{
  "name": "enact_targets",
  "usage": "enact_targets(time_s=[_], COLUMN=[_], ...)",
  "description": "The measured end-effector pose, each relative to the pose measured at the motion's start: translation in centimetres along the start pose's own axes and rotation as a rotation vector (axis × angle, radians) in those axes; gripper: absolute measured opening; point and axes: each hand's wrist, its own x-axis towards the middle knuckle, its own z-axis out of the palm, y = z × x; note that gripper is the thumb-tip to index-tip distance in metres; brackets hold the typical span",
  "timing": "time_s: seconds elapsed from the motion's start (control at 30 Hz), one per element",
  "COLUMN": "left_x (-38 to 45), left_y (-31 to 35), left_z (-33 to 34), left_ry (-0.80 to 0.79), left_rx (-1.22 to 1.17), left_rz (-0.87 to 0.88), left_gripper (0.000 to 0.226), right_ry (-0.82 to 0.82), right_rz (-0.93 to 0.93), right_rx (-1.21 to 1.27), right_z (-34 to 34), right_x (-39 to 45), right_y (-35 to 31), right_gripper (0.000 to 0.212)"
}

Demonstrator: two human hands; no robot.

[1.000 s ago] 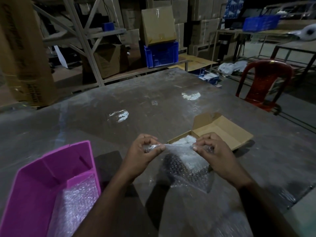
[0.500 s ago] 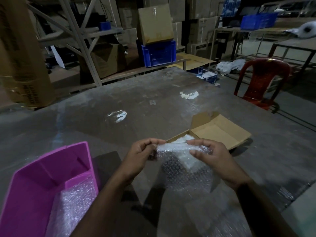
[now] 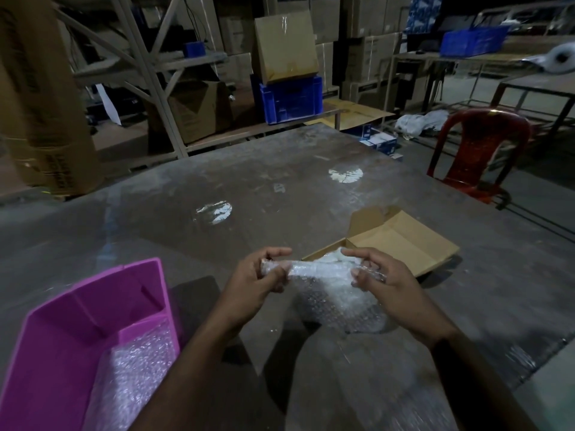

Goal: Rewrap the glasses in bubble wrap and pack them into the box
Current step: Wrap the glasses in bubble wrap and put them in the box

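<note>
— Left hand [image 3: 258,279] first: how far closed is it?

— Curled. Thumb and fingers pinch the left end of a rolled, clear bubble-wrap bundle [image 3: 320,270], held up over the grey tabletop [image 3: 280,188].

— And the right hand [image 3: 389,287]?

— Curled as well, gripping the bundle's right end, with the index finger laid along the top. A loose tail of the same wrap hangs from the roll down toward the tabletop between the two wrists.

— Can you see the glasses inside?

— No, I cannot tell; the wrap is cloudy and the light is dim.

— What sits nearest to the person?

— At the near left, an open magenta plastic bin [image 3: 93,306] with a sheet of bubble wrap [image 3: 137,365] lying in its bottom.

— Where is the box?

— Just beyond the hands: a flat, open brown cardboard box [image 3: 401,244], lid flap standing at its far side, something white and crumpled showing in its near end, partly hidden by the bundle.

— Farther off?

— Past the tabletop's right corner, a red plastic chair [image 3: 479,150]. Behind that, a blue plastic crate [image 3: 291,99] carrying a cardboard carton, by metal shelving.
</note>
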Motion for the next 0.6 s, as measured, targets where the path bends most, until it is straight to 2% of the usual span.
enact_targets(time_s=[0.07, 0.13, 0.27, 0.33, 0.37, 0.43, 0.5, 0.6], left_x=[0.0, 0.0, -0.3, -0.3, -0.4, -0.6, -0.6, -0.3], left_y=[-0.1, 0.1, 0.7, 0.9, 1.0, 1.0, 0.6, 0.1], left_z=[-0.1, -0.1, 0.3, 0.3, 0.2, 0.3, 0.3, 0.0], left_ry=[0.016, -0.001, -0.044, -0.065, -0.081, -0.090, -0.059, 0.025], left_rx=[-0.025, -0.038, -0.027, -0.051, -0.061, -0.050, 0.007, 0.086], left_rz=[-0.011, -0.021, -0.064, -0.048, -0.030, -0.014, -0.007, 0.058], left_gripper=[0.027, 0.024, 0.030, 0.020, 0.017, 0.025, 0.022, 0.005], right_ry=[0.029, 0.037, -0.033, -0.029, 0.003, 0.070, 0.094, 0.088], right_rz=[-0.014, -0.018, 0.027, 0.046, 0.042, 0.020, -0.003, -0.045], right_rx=[-0.003, -0.015, -0.008, -0.042, -0.079, -0.146, -0.203, -0.229], right_z=[0.2, 0.2, 0.1, 0.0, 0.0, 0.1, 0.1, -0.1], right_x=[0.0, 0.0, 0.0, 0.1, 0.1, 0.2, 0.2, 0.3], right_y=[-0.2, -0.3, -0.3, -0.2, -0.1, -0.1, -0.2, 0.0], right_gripper=[0.028, 0.029, 0.015, 0.023, 0.021, 0.011, 0.005, 0.008])
